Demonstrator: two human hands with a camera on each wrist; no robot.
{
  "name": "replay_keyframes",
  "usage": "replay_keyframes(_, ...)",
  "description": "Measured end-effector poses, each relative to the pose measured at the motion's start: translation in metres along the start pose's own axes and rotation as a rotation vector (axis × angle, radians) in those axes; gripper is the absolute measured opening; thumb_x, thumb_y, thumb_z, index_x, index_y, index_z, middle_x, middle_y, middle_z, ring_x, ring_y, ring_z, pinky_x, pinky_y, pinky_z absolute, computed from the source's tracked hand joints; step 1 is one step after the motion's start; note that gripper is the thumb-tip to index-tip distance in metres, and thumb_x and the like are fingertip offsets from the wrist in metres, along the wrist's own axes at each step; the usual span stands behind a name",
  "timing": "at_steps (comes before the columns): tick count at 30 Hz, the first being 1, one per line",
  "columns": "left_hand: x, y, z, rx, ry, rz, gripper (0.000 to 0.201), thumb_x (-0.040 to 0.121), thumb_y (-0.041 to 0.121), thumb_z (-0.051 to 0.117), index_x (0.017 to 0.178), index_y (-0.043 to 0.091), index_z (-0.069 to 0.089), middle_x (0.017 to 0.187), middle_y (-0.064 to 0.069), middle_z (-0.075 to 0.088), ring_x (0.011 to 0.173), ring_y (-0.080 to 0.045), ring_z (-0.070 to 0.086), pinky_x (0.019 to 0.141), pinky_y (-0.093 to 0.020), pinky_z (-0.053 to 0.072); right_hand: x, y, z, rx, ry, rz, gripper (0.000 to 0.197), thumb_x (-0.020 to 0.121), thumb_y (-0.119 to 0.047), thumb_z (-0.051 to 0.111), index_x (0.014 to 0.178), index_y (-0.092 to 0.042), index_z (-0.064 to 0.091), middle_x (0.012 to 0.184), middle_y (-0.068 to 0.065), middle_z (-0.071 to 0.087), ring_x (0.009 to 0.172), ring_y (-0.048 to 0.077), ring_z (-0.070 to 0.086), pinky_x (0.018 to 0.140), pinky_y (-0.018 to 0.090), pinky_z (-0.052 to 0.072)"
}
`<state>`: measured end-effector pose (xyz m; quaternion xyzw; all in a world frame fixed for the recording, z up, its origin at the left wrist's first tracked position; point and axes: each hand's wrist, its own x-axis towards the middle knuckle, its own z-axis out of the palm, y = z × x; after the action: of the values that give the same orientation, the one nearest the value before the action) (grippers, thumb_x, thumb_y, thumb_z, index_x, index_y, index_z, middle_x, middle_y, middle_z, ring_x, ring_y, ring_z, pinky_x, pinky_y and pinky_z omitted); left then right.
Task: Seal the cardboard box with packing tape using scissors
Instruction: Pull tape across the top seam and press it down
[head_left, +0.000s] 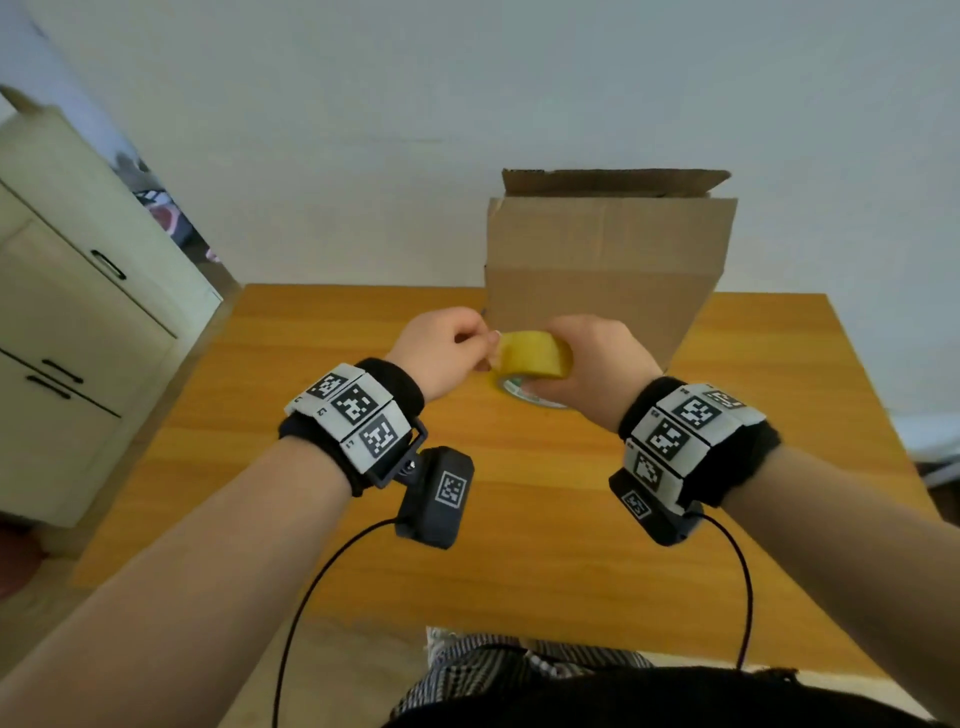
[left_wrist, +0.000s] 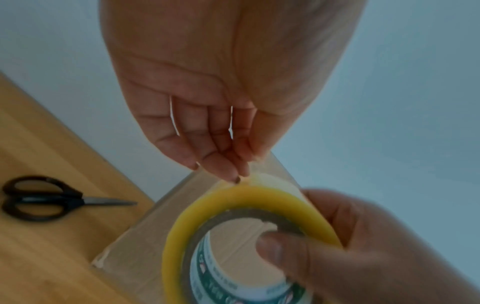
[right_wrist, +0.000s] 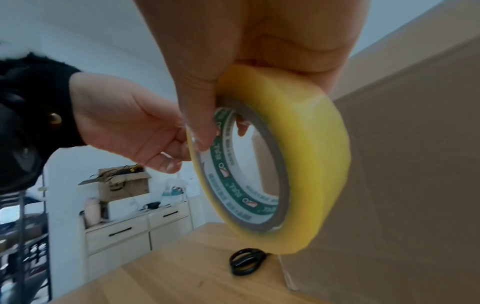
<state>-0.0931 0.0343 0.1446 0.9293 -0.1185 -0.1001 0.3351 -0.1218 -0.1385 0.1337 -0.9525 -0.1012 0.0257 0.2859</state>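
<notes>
Head view: tape roll (head_left: 532, 353) gripped by right hand (head_left: 592, 364), thumb inside the core, above the table (head_left: 311, 467), in front of the cardboard box (head_left: 602, 260). Left hand (head_left: 441, 348) pinching at the roll's left edge.

Left wrist view: fingertips (left_wrist: 233, 174) touching the roll's top; scissors (left_wrist: 46, 198) lying apart on the table.

Right wrist view: roll upright, scissors (right_wrist: 246, 261) below it beside the box.

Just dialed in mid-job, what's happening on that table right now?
A person is getting tape ready. The right hand grips the yellow tape roll above the wooden table, thumb inside its core, while the left hand pinches at the roll's edge, apparently starting the free end. The cardboard box stands just behind with its top flaps not yet taped. The black scissors lie untouched on the table beside the box.
</notes>
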Motion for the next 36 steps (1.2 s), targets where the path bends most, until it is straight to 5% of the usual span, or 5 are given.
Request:
replay_keyframes(4, 0.005, 0.004, -0.003, -0.283, 0.013, -0.175, 0.022, 0.095, 0.021, 0.049, 0.083, 0.006, 0.059, 0.095, -0.012, 0.071, 0.092, -0.029, 0.067, 0.076, -0.038, 0.053, -0.016, 0.03, -0.023, 0.028, 0.066, 0.085, 0.027, 0.079, -0.034, 0.07, 0.09, -0.018, 0.051, 0.076, -0.007, 0.047, 0.075, 0.015, 0.045, 0.059, 0.022, 0.031)
replay_keyframes(13, 0.012, 0.036, -0.01, -0.514, -0.083, -0.223, 0.009, 0.091, 0.014, 0.057, 0.094, 0.021, 0.052, 0.076, -0.001, 0.069, 0.068, -0.008, 0.068, 0.068, -0.024, 0.051, -0.034, 0.06, -0.032, 0.312, 0.184, 0.223, 0.048, 0.075, -0.024, 0.075, 0.111, -0.015, 0.044, 0.097, -0.004, 0.05, 0.088, 0.017, 0.053, 0.072, 0.031, 0.046)
replay_keyframes(22, 0.025, 0.05, -0.024, -0.572, -0.318, -0.13, 0.021, 0.094, 0.001, 0.047, 0.106, 0.005, 0.063, 0.081, -0.002, 0.067, 0.068, -0.001, 0.066, 0.062, -0.013, 0.053, -0.022, 0.064, -0.026, 0.563, 0.219, 0.415, 0.032, 0.081, -0.026, 0.069, 0.099, -0.009, 0.05, 0.088, 0.006, 0.067, 0.084, 0.023, 0.064, 0.076, 0.038, 0.052)
replay_keyframes(29, 0.032, 0.058, -0.023, 0.0, -0.222, 0.18, 0.021, 0.088, 0.01, 0.06, 0.107, 0.011, 0.068, 0.092, 0.002, 0.07, 0.089, -0.005, 0.065, 0.092, -0.023, 0.048, -0.02, 0.073, -0.012, 0.717, 0.156, 0.549, 0.028, 0.083, -0.025, 0.067, 0.104, -0.01, 0.056, 0.103, 0.017, 0.066, 0.093, 0.037, 0.064, 0.082, 0.051, 0.051)
replay_keyframes(36, 0.038, 0.072, -0.016, 0.284, -0.103, 0.332, 0.021, 0.09, 0.029, 0.058, 0.101, 0.018, 0.072, 0.105, 0.009, 0.063, 0.098, -0.005, 0.054, 0.084, -0.019, 0.037, -0.021, 0.069, 0.001, 0.802, 0.073, 0.612, 0.028, 0.089, -0.023, 0.059, 0.114, -0.012, 0.055, 0.111, 0.015, 0.064, 0.097, 0.036, 0.063, 0.084, 0.053, 0.051)
